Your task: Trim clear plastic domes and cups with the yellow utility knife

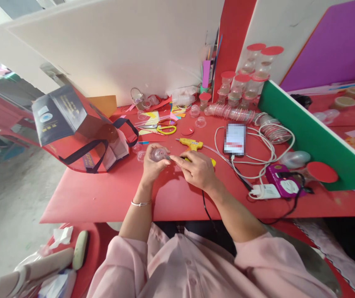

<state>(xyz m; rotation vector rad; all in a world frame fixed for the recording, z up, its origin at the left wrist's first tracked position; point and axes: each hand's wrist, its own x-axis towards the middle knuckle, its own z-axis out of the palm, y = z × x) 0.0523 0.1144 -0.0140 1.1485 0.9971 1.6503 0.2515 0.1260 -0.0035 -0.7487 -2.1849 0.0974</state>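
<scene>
My left hand is curled around a small clear plastic cup, its open side hard to make out. Close to its right, my right hand is closed on a slim yellow-handled tool, mostly hidden by the fingers. Its front end points left, and my right fingertips are beside the cup. From under that hand a black cord runs down over the table edge. Just beyond the hands lies a yellow glue gun. More clear cups stand behind my left hand.
Scissors with yellow handles lie among paper scraps. A paper bag tips at the left. Stacked cups, a phone, white cables and a purple box fill the right side, by a green divider.
</scene>
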